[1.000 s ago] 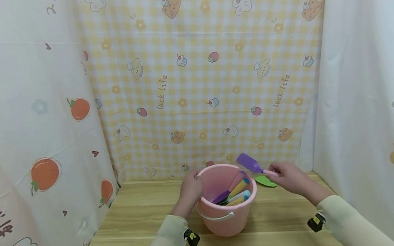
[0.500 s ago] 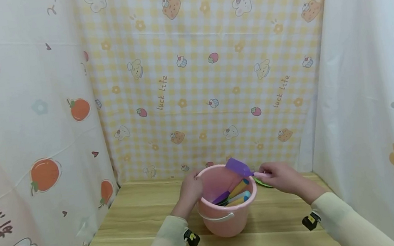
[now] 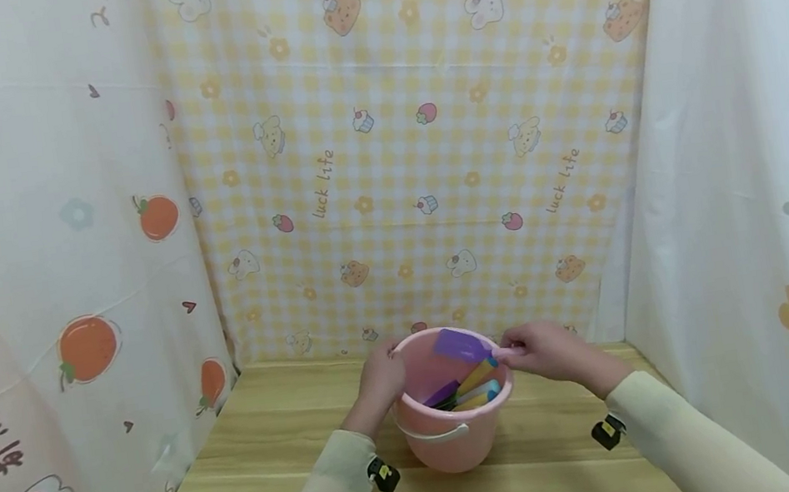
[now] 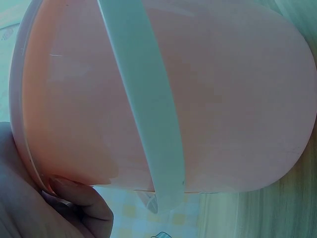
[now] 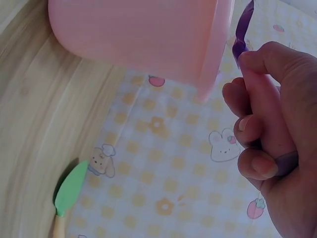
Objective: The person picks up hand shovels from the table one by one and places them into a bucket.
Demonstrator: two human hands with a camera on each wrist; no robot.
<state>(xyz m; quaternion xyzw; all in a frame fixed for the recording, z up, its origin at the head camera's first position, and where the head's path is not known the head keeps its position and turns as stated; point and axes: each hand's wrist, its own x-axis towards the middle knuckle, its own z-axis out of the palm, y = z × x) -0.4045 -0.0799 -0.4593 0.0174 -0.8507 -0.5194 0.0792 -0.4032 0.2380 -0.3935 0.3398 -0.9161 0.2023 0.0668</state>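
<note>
A pink bucket (image 3: 456, 447) stands on the wooden table, its white carrying handle (image 3: 444, 436) hanging down at the front. At the rim's left side, my left hand (image 3: 383, 379) grips the edge; in the left wrist view the fingers (image 4: 81, 198) curl round it. My right hand (image 3: 559, 353) holds a purple toy shovel (image 3: 460, 346) by its pink handle (image 5: 267, 111), fingers wrapped round it. The purple blade reaches over the bucket's opening from the right. Inside lie several tools, with yellow-and-blue handles (image 3: 475, 376) and a purple part (image 3: 441, 395) showing; their lower ends are mostly hidden.
A green-bladed toy trowel (image 5: 71, 187) lies on the table (image 3: 281, 464), seen in the right wrist view and hidden behind the right hand in the head view. A yellow checked cloth (image 3: 382, 155) hangs behind, and white printed cloths flank both sides.
My right hand has moved left with the toy shovel, bringing its blade from beyond the bucket's right rim to over the opening. The left hand has stayed on the rim.
</note>
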